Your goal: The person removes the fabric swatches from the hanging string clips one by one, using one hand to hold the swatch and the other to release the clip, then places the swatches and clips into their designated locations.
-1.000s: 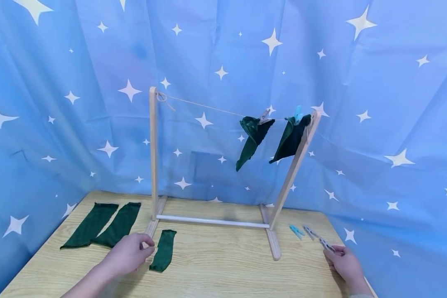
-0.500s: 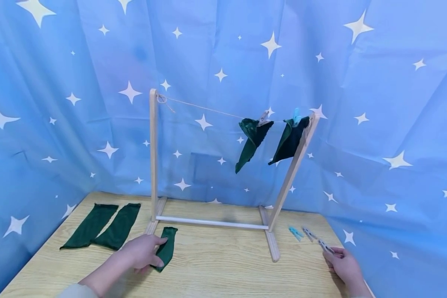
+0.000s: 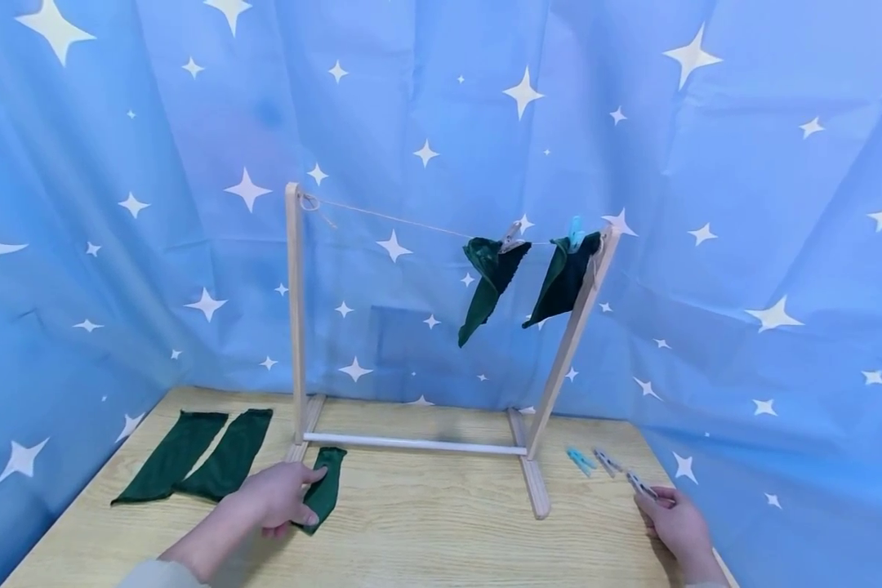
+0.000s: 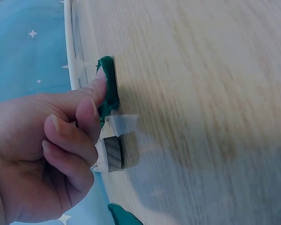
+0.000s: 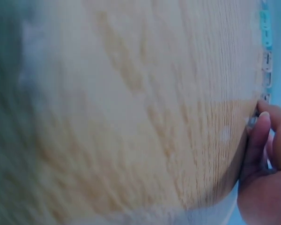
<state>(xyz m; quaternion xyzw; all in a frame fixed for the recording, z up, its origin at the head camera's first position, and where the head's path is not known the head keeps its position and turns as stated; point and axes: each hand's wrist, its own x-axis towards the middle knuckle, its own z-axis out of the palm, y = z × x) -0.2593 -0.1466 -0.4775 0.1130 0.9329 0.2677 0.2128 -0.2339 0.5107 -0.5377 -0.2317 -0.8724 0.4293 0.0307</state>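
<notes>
My left hand (image 3: 275, 498) has its thumb and a finger on a small dark green cloth strip (image 3: 327, 490), gripping it where it lies on the table. In the left wrist view, one fingertip of the left hand (image 4: 61, 145) is on the green cloth (image 4: 111, 86), while the other fingers are curled. At the right edge of the table, my right hand (image 3: 679, 523) pinches a pale grey clothespin (image 3: 641, 484). The right wrist view has the right hand (image 5: 267, 159) at the frame's edge, with the held pin mostly hidden.
A wooden drying rack (image 3: 299, 318) carries a string (image 3: 389, 216). Two green cloths (image 3: 485, 286) hang there by a grey clothespin (image 3: 510, 237) and a blue one (image 3: 576, 233). Two more cloths (image 3: 228, 457) lie at left. A blue clothespin (image 3: 581, 461) and a grey one (image 3: 607, 462) lie at right.
My left hand has moved right onto the small green cloth, its thumb and finger now over it. The right hand stays at the grey clothespin. The head view has shifted slightly.
</notes>
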